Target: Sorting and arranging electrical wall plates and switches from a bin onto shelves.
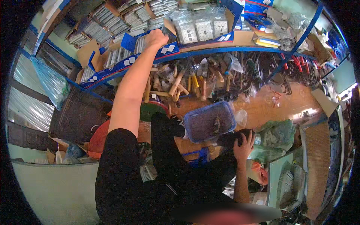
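My left hand point(157, 38) reaches up to the shelf, at an open blue cardboard box point(169, 48) that holds thin plastic-wrapped packs point(140, 45). Its fingertips are hidden inside the box, so I cannot tell whether they grip a pack. My right hand point(244, 146) rests on my dark-clothed knee with its fingers spread and nothing held. Between my legs and the shelf stands a blue plastic basket point(188, 134). Right of my left hand, white socket plates point(204, 29) in clear bags stand in another blue box.
Wooden-handled tools point(176, 83) hang or lie below the blue metal shelf edge point(202, 50). A green plastic bag point(277, 135) lies right of my knee. A red round basin point(98, 137) is at the left, and a cardboard sheet point(316, 166) stands at the right.
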The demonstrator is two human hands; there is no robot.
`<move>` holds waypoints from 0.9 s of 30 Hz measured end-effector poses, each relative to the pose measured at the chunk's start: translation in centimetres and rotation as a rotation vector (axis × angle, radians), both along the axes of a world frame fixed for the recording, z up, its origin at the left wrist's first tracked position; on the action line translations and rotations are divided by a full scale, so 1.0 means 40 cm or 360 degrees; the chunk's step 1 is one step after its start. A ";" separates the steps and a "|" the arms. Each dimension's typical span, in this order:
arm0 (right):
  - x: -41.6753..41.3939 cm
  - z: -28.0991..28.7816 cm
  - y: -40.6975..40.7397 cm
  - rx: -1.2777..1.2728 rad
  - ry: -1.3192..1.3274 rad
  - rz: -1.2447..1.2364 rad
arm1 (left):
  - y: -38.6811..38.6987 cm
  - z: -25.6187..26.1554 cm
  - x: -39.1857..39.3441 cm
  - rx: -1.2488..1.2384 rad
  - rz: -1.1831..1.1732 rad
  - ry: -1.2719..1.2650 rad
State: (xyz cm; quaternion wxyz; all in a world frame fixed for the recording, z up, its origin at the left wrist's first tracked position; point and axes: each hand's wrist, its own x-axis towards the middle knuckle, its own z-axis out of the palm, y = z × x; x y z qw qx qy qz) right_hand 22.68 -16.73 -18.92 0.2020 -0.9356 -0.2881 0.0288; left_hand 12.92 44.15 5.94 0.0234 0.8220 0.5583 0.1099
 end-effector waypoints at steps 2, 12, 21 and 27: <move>0.001 -0.011 -0.001 0.0025 -0.0008 0.0020 | 0.014 0.014 -0.015 0.0116 -0.0050 -0.0005; -0.054 0.066 0.123 0.0938 0.0367 0.0288 | -0.386 -0.027 -0.246 -0.0157 -0.0687 -0.1982; -0.035 -0.052 0.318 0.1689 0.2770 -0.0168 | -0.882 -0.681 -0.074 -0.1576 -0.0336 -0.1174; 0.116 -0.077 0.255 0.1816 0.2384 -0.0580 | -0.833 -1.363 -0.022 -0.1700 -0.0329 -0.0759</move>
